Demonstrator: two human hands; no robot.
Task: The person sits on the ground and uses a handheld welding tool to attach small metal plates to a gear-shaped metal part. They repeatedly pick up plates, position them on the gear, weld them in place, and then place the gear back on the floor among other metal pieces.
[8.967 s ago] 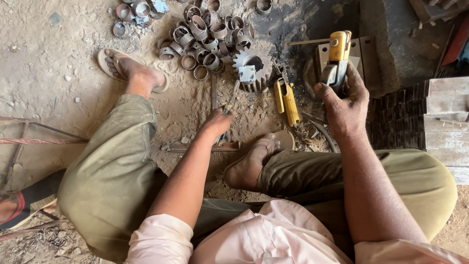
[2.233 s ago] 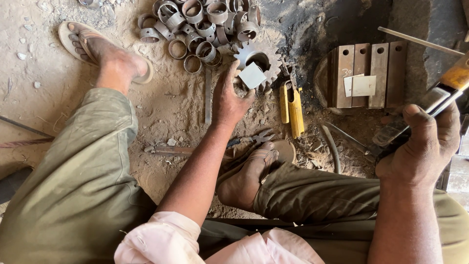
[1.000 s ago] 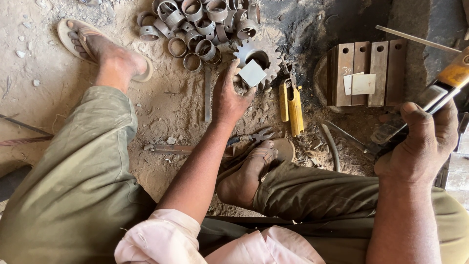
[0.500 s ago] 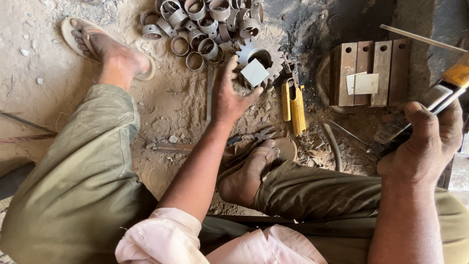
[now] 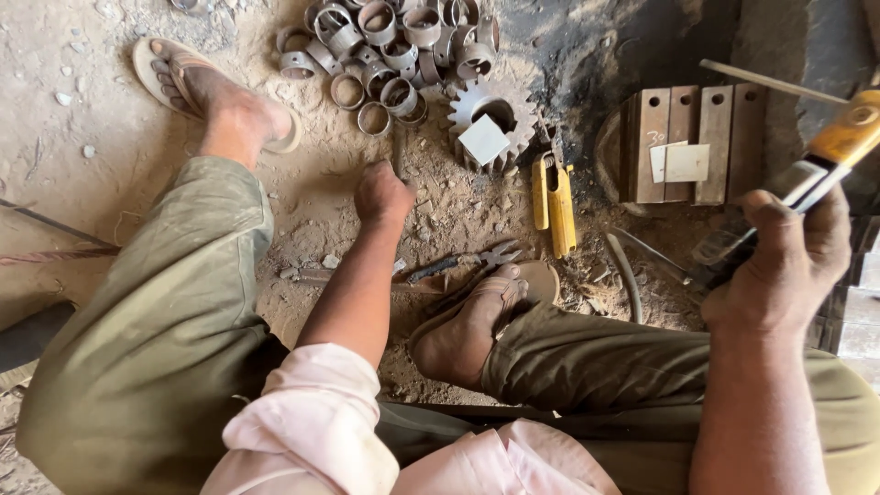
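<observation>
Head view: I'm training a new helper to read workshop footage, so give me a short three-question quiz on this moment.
1. True or false: the left hand is clenched on the sandy ground, apart from the toothed gear.
2. Which does the right hand hold? A) a metal ring B) a tool with a yellow handle C) a wooden block
3. What lies on top of the gear?

Key
1. True.
2. B.
3. A small square metal piece.
</observation>
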